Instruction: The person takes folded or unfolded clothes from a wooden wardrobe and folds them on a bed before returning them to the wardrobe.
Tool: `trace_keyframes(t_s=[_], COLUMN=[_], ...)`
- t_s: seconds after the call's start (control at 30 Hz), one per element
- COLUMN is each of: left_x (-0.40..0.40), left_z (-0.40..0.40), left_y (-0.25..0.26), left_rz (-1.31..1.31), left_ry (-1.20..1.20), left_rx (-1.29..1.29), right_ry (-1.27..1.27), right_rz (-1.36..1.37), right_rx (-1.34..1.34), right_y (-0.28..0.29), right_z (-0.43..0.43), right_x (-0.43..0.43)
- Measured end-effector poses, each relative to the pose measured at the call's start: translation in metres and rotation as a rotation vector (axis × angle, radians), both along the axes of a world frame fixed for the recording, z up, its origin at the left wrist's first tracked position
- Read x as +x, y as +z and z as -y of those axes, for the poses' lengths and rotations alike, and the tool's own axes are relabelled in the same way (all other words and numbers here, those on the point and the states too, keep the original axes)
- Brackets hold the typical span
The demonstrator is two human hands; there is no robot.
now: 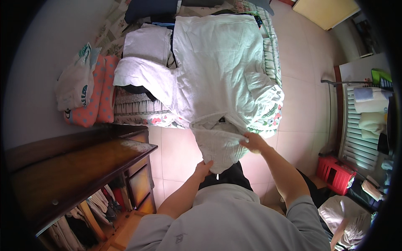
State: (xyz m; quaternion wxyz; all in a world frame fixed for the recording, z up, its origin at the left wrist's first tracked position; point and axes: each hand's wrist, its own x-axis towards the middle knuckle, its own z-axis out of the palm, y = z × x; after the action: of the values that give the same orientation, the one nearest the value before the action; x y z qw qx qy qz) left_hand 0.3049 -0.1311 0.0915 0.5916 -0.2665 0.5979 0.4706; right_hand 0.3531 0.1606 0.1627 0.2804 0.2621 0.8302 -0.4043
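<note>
A light grey hooded sweatshirt (216, 75) lies spread on a bed with a floral cover (141, 109), its hem away from me and its hood (220, 147) hanging over the near edge. My left hand (204, 169) grips the hood's lower left edge. Higher on the right, my right hand (254, 142) pinches the hood's rim near the neck opening. The left sleeve reaches out flat, while the right sleeve is bunched beside the body. Beside the sweatshirt, a folded light garment (147, 44) rests at the upper left.
A pink dotted cushion or cloth (105, 91) and a white plastic bag (75, 88) lie at the bed's left. A dark wooden cabinet (78, 150) holding clothes stands at left. On the right are a red plastic crate (336, 174) and a white slatted rack (361, 150) with cloths.
</note>
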Motion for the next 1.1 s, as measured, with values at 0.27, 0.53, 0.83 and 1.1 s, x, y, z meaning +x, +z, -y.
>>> trace_keyframes(t_s=[0.27, 0.53, 0.83, 1.1], left_x=[-0.014, -0.069, -0.129, -0.201], left_z=[0.013, 0.0, -0.081, -0.16], left_y=[-0.011, -0.003, 0.025, -0.036], left_rz=[-0.059, -0.943, -1.103, -0.986], left_ry=[-0.115, -0.613, -1.343, -0.7], left_rx=[-0.023, 0.022, -0.373, -0.273], right_ry=[-0.028, -0.366, -0.545, -0.465], right_rz=[-0.002, -0.171, -0.498, -0.44], right_rx=[-0.161, -0.329, -0.526, -0.022], right_y=[0.031, 0.047, 0.086, -0.056], right_z=[0.017, -0.019, -0.09, -0.167], right_x=[-0.006, -0.038, -0.119, -0.122])
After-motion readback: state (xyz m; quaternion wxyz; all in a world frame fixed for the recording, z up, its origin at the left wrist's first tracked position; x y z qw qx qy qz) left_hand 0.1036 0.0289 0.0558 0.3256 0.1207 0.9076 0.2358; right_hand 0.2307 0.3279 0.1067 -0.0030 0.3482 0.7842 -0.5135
